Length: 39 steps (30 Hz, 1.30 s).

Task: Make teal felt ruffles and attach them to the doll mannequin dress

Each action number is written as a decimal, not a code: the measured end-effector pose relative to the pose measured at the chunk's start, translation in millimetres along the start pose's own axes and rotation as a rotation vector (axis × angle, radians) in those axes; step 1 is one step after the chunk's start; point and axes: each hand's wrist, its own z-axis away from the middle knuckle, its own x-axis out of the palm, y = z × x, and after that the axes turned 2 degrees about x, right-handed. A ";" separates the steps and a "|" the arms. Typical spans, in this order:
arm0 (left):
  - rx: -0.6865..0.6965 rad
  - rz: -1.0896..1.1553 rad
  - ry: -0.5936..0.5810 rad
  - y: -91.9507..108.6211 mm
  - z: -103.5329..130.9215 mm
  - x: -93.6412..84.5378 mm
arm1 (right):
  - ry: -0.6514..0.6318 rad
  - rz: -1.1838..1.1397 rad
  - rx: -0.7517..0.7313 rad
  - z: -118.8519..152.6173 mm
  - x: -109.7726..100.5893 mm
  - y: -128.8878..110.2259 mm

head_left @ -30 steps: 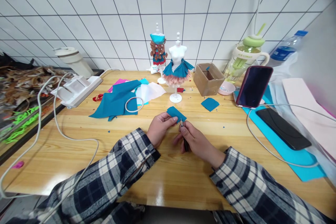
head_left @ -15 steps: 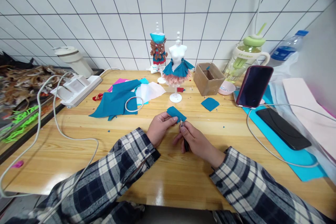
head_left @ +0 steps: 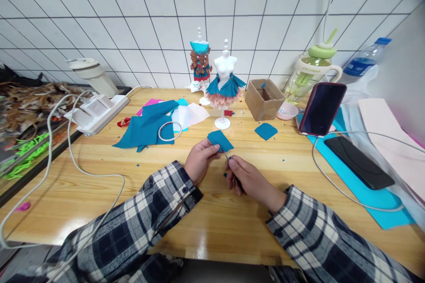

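A small folded piece of teal crepe paper [head_left: 221, 140] is pinched by its lower left edge in my left hand [head_left: 199, 162]. My right hand [head_left: 247, 175] is closed round the dark handle of small thread snips [head_left: 226, 156], whose metal tip points at the paper's lower edge. Most of the handle is hidden in the fingers. A tiny teal scrap [head_left: 225, 175] shows beside the right fingers. Beyond my hands stands a white mini dress form [head_left: 226, 66] wearing a teal skirt [head_left: 228, 87] over pink ruffles.
Larger teal sheets [head_left: 142, 130] with a white ring [head_left: 170, 131] lie to the left. Another teal piece [head_left: 266, 131] sits right, near a cardboard box [head_left: 264, 99] and pink bowl [head_left: 287, 111]. Phones [head_left: 358, 161], a power strip [head_left: 99, 115] and loose cables [head_left: 99, 176] flank the work area.
The teal paper has turned in my left hand and shows more of its flat face. The snips have drawn slightly down from it, and a tiny teal scrap now shows by my right fingers.
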 end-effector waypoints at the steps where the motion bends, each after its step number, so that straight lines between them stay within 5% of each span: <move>1: -0.008 0.024 0.013 0.5 -0.3 -0.1 | 0.034 0.005 0.005 0.3 -0.8 0.8; 10: -0.054 -0.001 -0.041 0.7 -0.3 -0.8 | 0.156 0.083 -0.008 1.7 -4.2 -5.2; 20: -0.016 -0.094 -0.142 -2.0 -0.1 -3.0 | 0.178 0.135 -0.062 -1.2 -7.5 -0.7; 39: -0.020 -0.113 -0.152 -2.0 -1.2 -3.2 | 0.132 -0.041 0.010 -2.4 -8.5 -4.3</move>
